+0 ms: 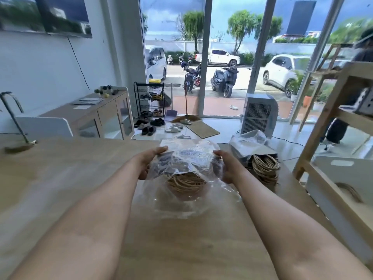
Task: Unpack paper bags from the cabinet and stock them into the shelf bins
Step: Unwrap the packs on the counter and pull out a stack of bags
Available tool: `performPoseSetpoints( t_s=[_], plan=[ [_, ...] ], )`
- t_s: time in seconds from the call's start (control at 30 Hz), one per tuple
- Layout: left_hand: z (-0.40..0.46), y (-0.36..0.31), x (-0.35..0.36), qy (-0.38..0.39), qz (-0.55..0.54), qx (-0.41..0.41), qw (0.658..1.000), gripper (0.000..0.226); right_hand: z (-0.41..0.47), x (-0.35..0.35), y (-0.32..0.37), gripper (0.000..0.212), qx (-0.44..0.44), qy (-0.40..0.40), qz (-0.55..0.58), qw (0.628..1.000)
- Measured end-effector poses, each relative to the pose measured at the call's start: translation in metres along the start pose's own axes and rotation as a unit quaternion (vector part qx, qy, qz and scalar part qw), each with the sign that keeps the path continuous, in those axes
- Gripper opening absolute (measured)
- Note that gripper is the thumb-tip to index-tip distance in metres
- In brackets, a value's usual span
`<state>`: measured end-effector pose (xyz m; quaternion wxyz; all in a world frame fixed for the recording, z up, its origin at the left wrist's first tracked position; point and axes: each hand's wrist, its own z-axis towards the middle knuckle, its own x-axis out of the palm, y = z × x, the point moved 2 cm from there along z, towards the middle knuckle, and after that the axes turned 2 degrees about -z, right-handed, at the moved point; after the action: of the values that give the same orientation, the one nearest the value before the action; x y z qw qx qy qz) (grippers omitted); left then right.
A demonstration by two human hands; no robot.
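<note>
A bundle of dark paper bags with tan rope handles, wrapped in clear plastic (pixel 187 168), is held over the wooden table (pixel 80 178). My left hand (pixel 148 161) grips its left side and my right hand (pixel 226 166) grips its right side. The rope handles point toward me and loose plastic trails down onto the table. A second plastic-wrapped bundle of paper bags (pixel 260 160) lies at the table's right edge. A white shelf bin (pixel 343 178) with a handle cutout sits in the wooden shelf (pixel 327 122) on the right.
A low wooden cabinet (pixel 105 116) with glass doors stands against the left wall. A shoe rack, shoes, a broom and a white air cooler (pixel 259 116) are by the glass doors. A person (pixel 355 63) stands behind the shelf at far right.
</note>
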<state>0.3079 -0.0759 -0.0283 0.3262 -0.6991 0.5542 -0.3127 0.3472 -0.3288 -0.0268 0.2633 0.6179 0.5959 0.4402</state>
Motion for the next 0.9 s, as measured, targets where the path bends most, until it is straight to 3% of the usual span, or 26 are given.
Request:
performPoseSetpoints(
  t_s=[0.1, 0.23, 0.37, 0.4, 0.5, 0.6, 0.73, 0.8, 0.9],
  plan=[
    [0.030, -0.007, -0.001, -0.042, 0.014, -0.011, 0.999, 0.049, 0.032, -0.004, 0.002, 0.023, 0.038, -0.012, -0.003, 0.999],
    [0.055, 0.000, -0.004, -0.052, 0.034, -0.037, 0.997, 0.073, 0.066, -0.006, -0.006, 0.028, 0.067, -0.012, 0.009, 0.998],
    [0.071, 0.002, -0.004, -0.042, 0.017, -0.069, 0.997, 0.044, 0.092, -0.012, -0.013, 0.019, 0.046, -0.011, -0.087, 0.995],
    [0.076, 0.002, -0.005, -0.038, 0.011, -0.074, 0.996, 0.050, 0.097, -0.015, -0.012, 0.015, 0.038, -0.014, -0.127, 0.991],
    [0.102, 0.006, -0.026, -0.092, 0.050, -0.087, 0.991, 0.101, 0.098, -0.018, -0.003, 0.016, -0.006, -0.039, -0.219, 0.975],
    [0.075, -0.005, -0.008, -0.117, 0.122, -0.114, 0.979, 0.100, 0.093, -0.015, 0.005, 0.030, -0.060, -0.055, -0.316, 0.945],
    [0.034, -0.046, 0.042, -0.136, 0.247, -0.002, 0.959, 0.057, 0.069, -0.016, 0.023, 0.043, -0.131, -0.055, -0.390, 0.910],
    [0.025, -0.066, 0.065, -0.155, 0.261, 0.052, 0.951, 0.054, 0.056, -0.025, 0.035, 0.051, -0.177, -0.075, -0.403, 0.895],
    [0.037, -0.080, 0.099, -0.186, 0.308, 0.124, 0.925, 0.056, 0.037, -0.048, 0.052, 0.046, -0.215, -0.097, -0.393, 0.889]
  ],
)
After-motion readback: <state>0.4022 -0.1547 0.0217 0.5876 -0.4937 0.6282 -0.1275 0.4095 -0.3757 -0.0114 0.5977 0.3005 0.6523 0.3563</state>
